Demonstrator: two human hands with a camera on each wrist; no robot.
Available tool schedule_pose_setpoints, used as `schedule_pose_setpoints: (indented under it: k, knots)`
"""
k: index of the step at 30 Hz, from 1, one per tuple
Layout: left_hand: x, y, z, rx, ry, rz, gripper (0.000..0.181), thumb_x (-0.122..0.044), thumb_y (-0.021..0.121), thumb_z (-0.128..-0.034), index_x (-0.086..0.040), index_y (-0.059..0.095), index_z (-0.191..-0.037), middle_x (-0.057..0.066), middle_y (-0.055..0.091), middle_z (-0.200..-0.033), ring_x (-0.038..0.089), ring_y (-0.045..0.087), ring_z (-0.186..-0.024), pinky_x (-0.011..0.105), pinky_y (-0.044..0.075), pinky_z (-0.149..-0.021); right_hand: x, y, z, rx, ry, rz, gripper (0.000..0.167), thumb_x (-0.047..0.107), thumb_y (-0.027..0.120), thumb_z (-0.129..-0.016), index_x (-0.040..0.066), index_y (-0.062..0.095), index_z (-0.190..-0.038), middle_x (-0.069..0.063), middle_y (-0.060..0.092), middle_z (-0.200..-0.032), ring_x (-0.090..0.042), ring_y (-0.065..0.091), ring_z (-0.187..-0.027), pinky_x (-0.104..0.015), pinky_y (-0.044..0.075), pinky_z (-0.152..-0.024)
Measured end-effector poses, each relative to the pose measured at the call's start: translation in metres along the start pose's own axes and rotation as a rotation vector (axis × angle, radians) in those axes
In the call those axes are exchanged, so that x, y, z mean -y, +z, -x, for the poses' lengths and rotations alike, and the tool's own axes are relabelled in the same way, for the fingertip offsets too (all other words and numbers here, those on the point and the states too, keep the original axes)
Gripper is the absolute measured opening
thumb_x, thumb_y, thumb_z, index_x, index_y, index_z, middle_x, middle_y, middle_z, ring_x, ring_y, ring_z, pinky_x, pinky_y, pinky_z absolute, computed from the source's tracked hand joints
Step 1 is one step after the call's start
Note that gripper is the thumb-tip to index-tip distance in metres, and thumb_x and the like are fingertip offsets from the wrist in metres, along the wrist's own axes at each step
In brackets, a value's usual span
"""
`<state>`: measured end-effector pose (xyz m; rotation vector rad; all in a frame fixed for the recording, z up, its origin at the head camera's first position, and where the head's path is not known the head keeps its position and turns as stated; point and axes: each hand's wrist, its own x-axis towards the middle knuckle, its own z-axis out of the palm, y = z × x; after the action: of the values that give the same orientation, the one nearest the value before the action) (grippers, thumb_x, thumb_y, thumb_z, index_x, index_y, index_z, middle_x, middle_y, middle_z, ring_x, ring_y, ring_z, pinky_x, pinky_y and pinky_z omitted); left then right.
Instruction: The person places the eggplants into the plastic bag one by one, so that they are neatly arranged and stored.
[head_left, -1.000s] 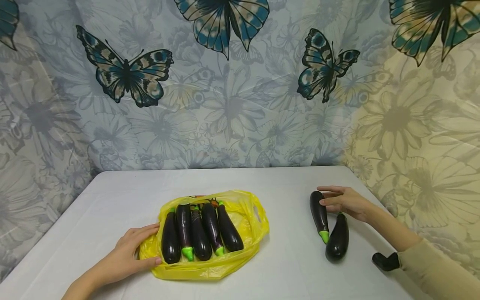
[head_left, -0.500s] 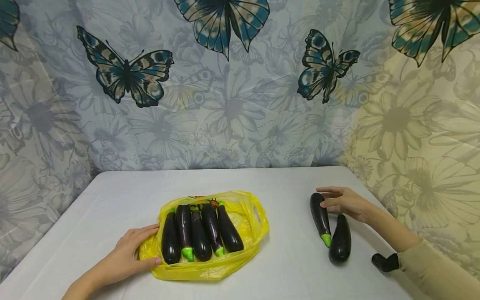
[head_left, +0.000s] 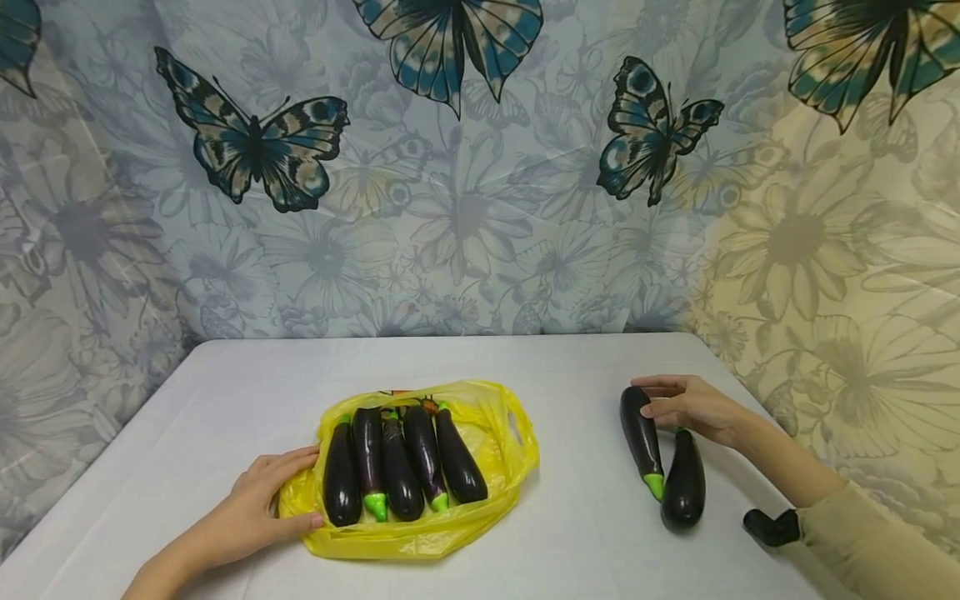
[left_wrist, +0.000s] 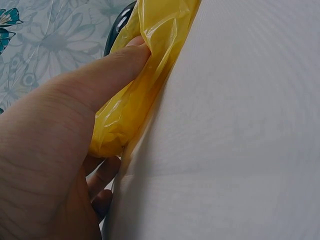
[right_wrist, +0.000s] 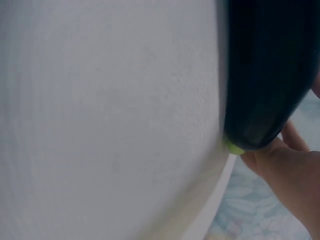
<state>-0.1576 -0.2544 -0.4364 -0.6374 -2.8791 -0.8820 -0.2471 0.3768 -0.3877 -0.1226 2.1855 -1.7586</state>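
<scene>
In the head view a yellow plastic bag (head_left: pixel 498 500) lies spread with several glossy dark eggplants (head_left: pixel 403 479) side by side in it. My left hand (head_left: pixel 255 508) holds the bag's left end, fingers at the far side and thumb at the near edge. The left wrist view shows that thumb (left_wrist: pixel 117 67) against the crinkled plastic. At the right, my right hand (head_left: pixel 701 408) grips the upper end of one eggplant (head_left: pixel 640 437), its green cap toward me. Another eggplant (head_left: pixel 684 487) lies beside it, close by the cap, and looms large in the right wrist view.
A white-covered table (head_left: pixel 570 533) bears everything. Near its right edge a small black object (head_left: pixel 771 527) juts out at the right sleeve. A butterfly-patterned cloth (head_left: pixel 465 208) hangs behind the table and along both sides.
The eggplant in my right hand has shifted slightly toward me, its cap a little to the right. The eggplant beside it has slid slightly right and nearer. My left hand and the bag stay put.
</scene>
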Motion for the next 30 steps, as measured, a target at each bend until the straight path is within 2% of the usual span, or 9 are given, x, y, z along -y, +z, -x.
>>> schedule_pose_setpoints:
  k: [6, 9, 15, 22, 30]
  knots:
    - [-0.001, 0.000, 0.001, 0.001, -0.004, 0.002, 0.082, -0.056, 0.076, -0.0792, -0.013, 0.051, -0.143, 0.004, 0.047, -0.145, 0.026, 0.038, -0.121, 0.066, 0.035, -0.092, 0.002, 0.006, -0.001, -0.009, 0.023, -0.025, 0.069, 0.003, 0.072, -0.088, -0.008, 0.036, -0.147, -0.030, 0.041, -0.139, -0.021, 0.060, -0.107, -0.038, 0.051, -0.089]
    - [-0.002, 0.000, 0.001, 0.005, -0.009, 0.003, 0.082, -0.056, 0.076, -0.0793, -0.013, 0.051, -0.144, 0.004, 0.046, -0.145, 0.026, 0.038, -0.121, 0.067, 0.035, -0.092, 0.004, 0.008, -0.001, -0.009, 0.024, -0.022, 0.069, 0.003, 0.072, -0.088, -0.007, 0.037, -0.147, -0.027, 0.045, -0.135, -0.022, 0.060, -0.106, -0.038, 0.052, -0.088]
    - [-0.002, -0.001, 0.000, 0.005, -0.003, -0.001, 0.081, -0.056, 0.076, -0.0795, -0.013, 0.051, -0.144, 0.004, 0.046, -0.145, 0.025, 0.038, -0.120, 0.065, 0.036, -0.092, 0.008, 0.009, 0.001, -0.016, 0.027, -0.030, 0.069, 0.003, 0.073, -0.087, -0.005, 0.038, -0.147, -0.029, 0.040, -0.139, -0.024, 0.060, -0.106, -0.041, 0.052, -0.089]
    - [-0.001, 0.000, -0.001, -0.001, 0.007, -0.013, 0.081, -0.056, 0.076, -0.0793, -0.012, 0.051, -0.143, 0.004, 0.047, -0.144, 0.024, 0.038, -0.119, 0.062, 0.036, -0.091, 0.014, 0.013, 0.008, -0.048, -0.003, -0.081, 0.071, 0.000, 0.072, -0.087, -0.005, 0.036, -0.148, -0.034, 0.018, -0.150, -0.022, 0.061, -0.106, -0.042, 0.051, -0.089]
    - [-0.002, -0.001, -0.001, -0.002, 0.009, -0.010, 0.080, -0.055, 0.076, -0.0797, -0.012, 0.052, -0.143, 0.005, 0.047, -0.144, 0.025, 0.039, -0.119, 0.064, 0.036, -0.091, 0.030, 0.028, 0.015, -0.086, -0.053, -0.070, 0.070, 0.003, 0.073, -0.087, -0.003, 0.039, -0.147, -0.033, 0.022, -0.151, -0.019, 0.061, -0.108, -0.038, 0.051, -0.090]
